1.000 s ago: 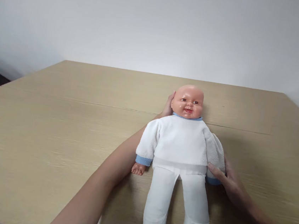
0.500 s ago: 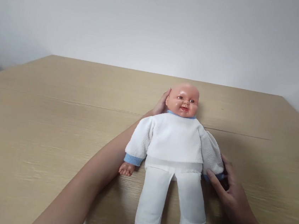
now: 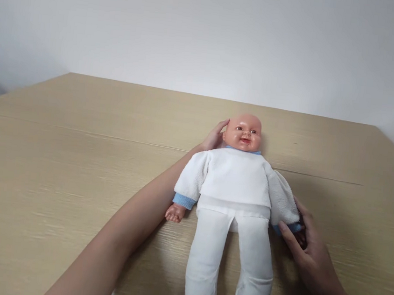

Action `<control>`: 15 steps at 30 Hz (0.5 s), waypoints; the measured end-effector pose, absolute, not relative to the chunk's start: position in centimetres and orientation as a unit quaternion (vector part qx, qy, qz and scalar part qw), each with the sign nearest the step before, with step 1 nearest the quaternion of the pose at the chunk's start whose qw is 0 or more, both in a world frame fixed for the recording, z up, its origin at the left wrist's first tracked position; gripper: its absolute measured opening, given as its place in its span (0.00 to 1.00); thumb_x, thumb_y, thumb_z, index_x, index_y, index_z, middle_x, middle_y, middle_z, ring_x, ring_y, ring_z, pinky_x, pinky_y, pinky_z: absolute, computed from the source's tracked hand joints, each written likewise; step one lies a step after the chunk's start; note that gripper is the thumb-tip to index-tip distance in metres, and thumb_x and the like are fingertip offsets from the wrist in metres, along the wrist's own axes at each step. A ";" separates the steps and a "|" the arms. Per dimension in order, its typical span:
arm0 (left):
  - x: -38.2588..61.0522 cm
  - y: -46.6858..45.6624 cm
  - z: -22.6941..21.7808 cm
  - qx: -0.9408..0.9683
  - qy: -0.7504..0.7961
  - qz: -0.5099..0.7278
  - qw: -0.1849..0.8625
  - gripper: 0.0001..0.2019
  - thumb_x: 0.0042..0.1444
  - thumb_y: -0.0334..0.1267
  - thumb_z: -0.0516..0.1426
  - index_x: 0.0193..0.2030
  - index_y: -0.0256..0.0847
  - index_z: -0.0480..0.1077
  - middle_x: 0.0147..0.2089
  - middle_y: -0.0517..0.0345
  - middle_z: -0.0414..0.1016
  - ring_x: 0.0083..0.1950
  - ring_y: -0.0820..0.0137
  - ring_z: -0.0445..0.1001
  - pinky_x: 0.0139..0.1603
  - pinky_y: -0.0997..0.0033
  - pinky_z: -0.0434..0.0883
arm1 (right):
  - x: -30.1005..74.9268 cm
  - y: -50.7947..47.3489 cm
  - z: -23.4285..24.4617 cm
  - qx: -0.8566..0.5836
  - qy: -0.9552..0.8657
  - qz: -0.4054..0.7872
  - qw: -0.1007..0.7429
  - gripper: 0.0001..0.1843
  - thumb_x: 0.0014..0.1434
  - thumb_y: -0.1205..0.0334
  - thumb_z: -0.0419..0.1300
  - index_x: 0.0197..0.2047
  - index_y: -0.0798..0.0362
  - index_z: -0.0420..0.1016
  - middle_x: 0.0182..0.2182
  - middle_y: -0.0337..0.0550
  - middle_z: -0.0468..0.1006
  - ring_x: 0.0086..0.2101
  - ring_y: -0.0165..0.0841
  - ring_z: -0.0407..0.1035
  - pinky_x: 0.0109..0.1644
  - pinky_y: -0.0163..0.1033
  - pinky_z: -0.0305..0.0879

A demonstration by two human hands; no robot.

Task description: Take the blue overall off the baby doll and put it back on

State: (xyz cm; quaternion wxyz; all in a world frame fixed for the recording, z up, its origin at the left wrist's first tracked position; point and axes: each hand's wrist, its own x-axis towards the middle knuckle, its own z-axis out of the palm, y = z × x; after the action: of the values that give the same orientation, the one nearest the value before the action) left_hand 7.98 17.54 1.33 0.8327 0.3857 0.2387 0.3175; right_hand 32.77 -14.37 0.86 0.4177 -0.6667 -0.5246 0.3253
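Note:
A baby doll (image 3: 237, 180) lies face up on the table, its bald head toward the far edge. It wears a white fleecy top with blue collar and cuffs, and white trousers; its feet are cut off by the bottom of the view. My left hand (image 3: 216, 135) cups the doll's head from the left, the fingers mostly hidden behind it. Around the blue cuff of the doll's arm on the right, my right hand (image 3: 308, 243) is closed, thumb on top and fingers at the outer side.
The pale wooden table (image 3: 56, 175) spreads wide on both sides, with a thin seam running across it. A plain white wall (image 3: 208, 36) rises behind its far edge.
The doll's head and body have settled lower and flatter toward the table, shifting slightly right. More of its lower legs shows. Both my hands keep their places on it.

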 end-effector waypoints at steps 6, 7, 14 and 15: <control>8.0 16.3 2.3 0.402 0.204 0.326 0.831 0.33 0.67 0.66 0.60 0.61 0.39 0.84 0.53 0.42 0.90 0.68 0.40 0.83 0.80 0.43 0.69 | 32.9 -14.5 1.1 -0.671 -0.538 0.322 0.397 0.39 0.72 0.37 0.66 0.79 0.41 0.65 0.70 0.49 0.78 0.64 0.49 0.77 0.62 0.46 0.81; 8.1 16.1 2.5 0.405 0.202 0.333 0.827 0.31 0.67 0.65 0.61 0.60 0.39 0.84 0.53 0.43 0.90 0.68 0.41 0.83 0.81 0.43 0.69 | 32.9 -14.5 1.1 -0.673 -0.538 0.320 0.394 0.39 0.72 0.37 0.66 0.78 0.42 0.66 0.69 0.49 0.79 0.63 0.49 0.78 0.62 0.46 0.81; 8.7 15.6 2.5 0.403 0.202 0.377 0.809 0.27 0.66 0.60 0.65 0.56 0.37 0.85 0.54 0.42 0.90 0.69 0.42 0.82 0.80 0.46 0.70 | 33.0 -14.5 1.2 -0.671 -0.539 0.323 0.393 0.38 0.72 0.37 0.66 0.77 0.43 0.67 0.67 0.50 0.80 0.61 0.50 0.79 0.58 0.46 0.82; 8.7 15.5 2.4 0.403 0.202 0.381 0.808 0.27 0.66 0.60 0.66 0.56 0.37 0.85 0.55 0.43 0.90 0.69 0.42 0.82 0.80 0.45 0.70 | 33.0 -14.5 1.2 -0.671 -0.538 0.324 0.394 0.37 0.72 0.37 0.66 0.77 0.42 0.67 0.67 0.50 0.80 0.60 0.49 0.80 0.58 0.46 0.82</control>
State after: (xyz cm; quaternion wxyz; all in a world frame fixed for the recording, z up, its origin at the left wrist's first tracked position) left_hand 8.74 15.52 2.41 0.8076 0.4028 0.2020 0.3805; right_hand 32.95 -14.48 1.24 0.3944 -0.6710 -0.5375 0.3245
